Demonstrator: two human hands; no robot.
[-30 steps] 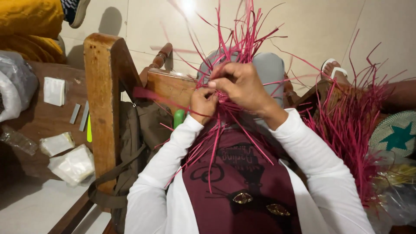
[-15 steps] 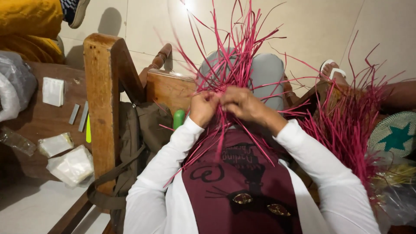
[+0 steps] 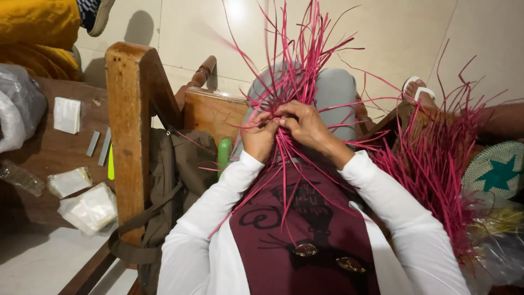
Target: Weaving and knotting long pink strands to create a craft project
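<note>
- A bunch of pink strands (image 3: 297, 71) is held over the lap, above the grey-clad knees; the strands fan upward and outward from the point where both hands meet, and loose ends hang down across the maroon front of the shirt.
- The left hand (image 3: 257, 137) is closed on the strands at that gathering point, its grip clamped with the fingers curled in.
- The right hand (image 3: 305, 123) is pressed against the left one, its grip likewise clamped on the same strands, fingertips touching those of the left.
- A second heap of pink strands (image 3: 436, 164) is seen to the right, well apart from the hands.
- A round woven mat with a teal star (image 3: 499, 172) lies beyond that heap.
- A wooden chair frame (image 3: 128, 125) stands to the left, with an olive bag (image 3: 169, 175) slung against it.
- Small white packets (image 3: 87, 205) are laid on the dark table (image 3: 38, 147) at far left.
</note>
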